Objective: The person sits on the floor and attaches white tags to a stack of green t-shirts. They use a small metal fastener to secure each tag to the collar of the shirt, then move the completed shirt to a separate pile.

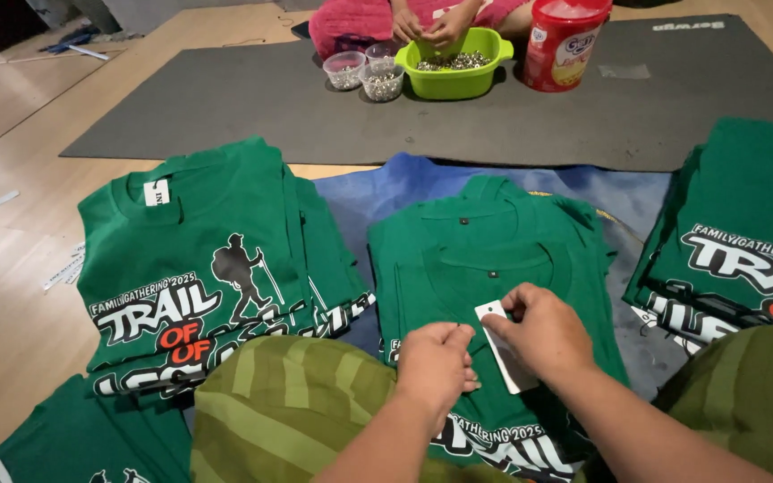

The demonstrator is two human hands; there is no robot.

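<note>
Head view, looking down at a wooden floor where a person sits cross-legged in green striped trousers [288,402]; both forearms reach forward over a folded green T-shirt [494,259] lying neck-up on a blue cloth [378,192]. The right hand [543,331] pinches the top of a small white paper tag [503,353] between thumb and fingers, closed on it; the left hand [436,362] is curled just beside the tag's lower edge, fingertips tucked under, and whether it grips anything cannot be told. The tag rests on the shirt's chest, below the collar; it looks light and thin, easily bent, best held by its edge; the shirt is soft and limp and would need lifting by shoulders or fold. To the left lies a stack of printed green shirts [199,277]; another stack [735,241] sits at right. Beyond, on a grey mat [225,98], another person's hands [436,25] work in a lime-green tub [458,76] of small metal pieces, beside two clear cups [364,76] and a red canister [561,45].
</note>
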